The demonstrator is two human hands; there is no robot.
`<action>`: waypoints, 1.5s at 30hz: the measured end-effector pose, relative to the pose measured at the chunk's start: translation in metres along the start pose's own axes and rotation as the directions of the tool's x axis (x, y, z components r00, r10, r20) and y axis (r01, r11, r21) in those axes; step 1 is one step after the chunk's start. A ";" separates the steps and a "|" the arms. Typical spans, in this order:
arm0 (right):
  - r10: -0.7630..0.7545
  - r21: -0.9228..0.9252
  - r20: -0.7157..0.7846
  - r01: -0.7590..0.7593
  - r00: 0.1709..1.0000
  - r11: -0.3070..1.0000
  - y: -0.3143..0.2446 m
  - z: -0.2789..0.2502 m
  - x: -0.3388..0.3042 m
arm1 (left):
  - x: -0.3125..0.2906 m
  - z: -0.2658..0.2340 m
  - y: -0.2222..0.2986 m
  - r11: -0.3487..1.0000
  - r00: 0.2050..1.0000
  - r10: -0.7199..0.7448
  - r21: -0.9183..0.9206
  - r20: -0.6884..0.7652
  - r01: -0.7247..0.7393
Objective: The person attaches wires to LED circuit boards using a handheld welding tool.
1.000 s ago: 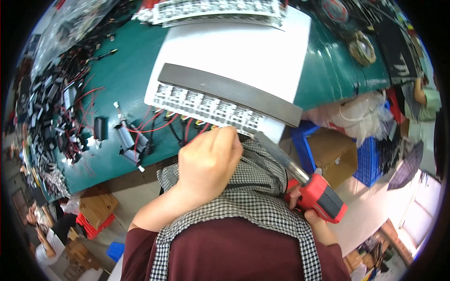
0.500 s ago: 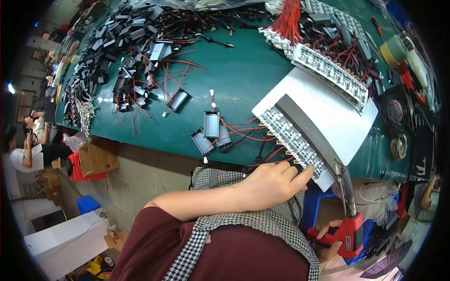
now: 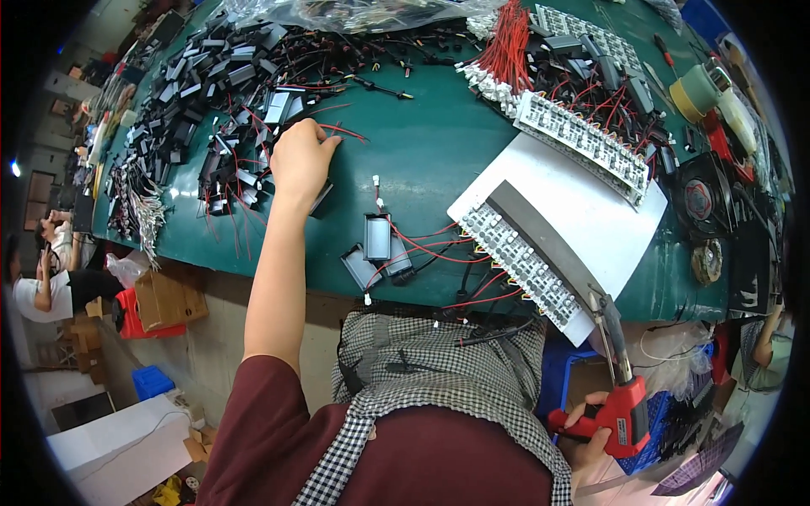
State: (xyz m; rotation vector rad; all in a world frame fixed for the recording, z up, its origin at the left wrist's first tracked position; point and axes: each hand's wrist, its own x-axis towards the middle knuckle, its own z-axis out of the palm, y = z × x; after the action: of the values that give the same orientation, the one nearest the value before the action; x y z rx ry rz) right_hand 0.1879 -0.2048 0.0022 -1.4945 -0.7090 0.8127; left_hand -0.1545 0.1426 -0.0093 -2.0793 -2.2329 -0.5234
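My left hand (image 3: pixel 304 158) is over the pile of small dark cases with red wires (image 3: pixel 239 173) at the left of the table. Its fingers are curled down beside thin red wires (image 3: pixel 350 133); what lies between them is hidden. My right hand (image 3: pixel 593 426) is wrapped round the grip of a red soldering gun (image 3: pixel 624 417) at the lower right. The gun's tip lies near the end of a dark grey strip (image 3: pixel 544 234) beside a row of white connectors (image 3: pixel 523 270). Red and black wires run from this row to grey cases (image 3: pixel 377 237).
A white board (image 3: pixel 582 202) lies under the strip, with a second connector block (image 3: pixel 586 139) on its far edge. Beyond are bundled red wires (image 3: pixel 506 51). At the right stand a small fan (image 3: pixel 700 200) and a green-yellow tape roll (image 3: pixel 696 93). Two people sit far left.
My left hand has gone from the near end of the connector row to the wired cases at the far left. The right hand still holds the soldering gun in nearly the same place.
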 end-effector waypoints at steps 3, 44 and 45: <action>-0.008 -0.030 0.007 0.008 1.000 1.000 -0.005 0.002 0.000 | 0.008 0.003 -0.013 0.943 0.981 -0.083 -0.306 0.173 0.133; 0.052 -0.360 0.470 0.137 0.881 0.923 0.025 -0.072 -0.016 | -0.167 -0.032 0.169 0.708 0.803 0.451 -0.704 0.390 -0.056; 0.071 -0.415 0.493 0.163 0.867 0.895 0.029 -0.077 -0.019 | -0.166 -0.031 0.169 0.709 0.804 0.448 -0.703 0.392 -0.052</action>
State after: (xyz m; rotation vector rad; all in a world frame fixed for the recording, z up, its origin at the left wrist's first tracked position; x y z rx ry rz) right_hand 0.2396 -0.2665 -0.0229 -1.6738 -1.3956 1.0640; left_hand 0.0203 -0.0190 0.0129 -3.2252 -2.0946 -0.9186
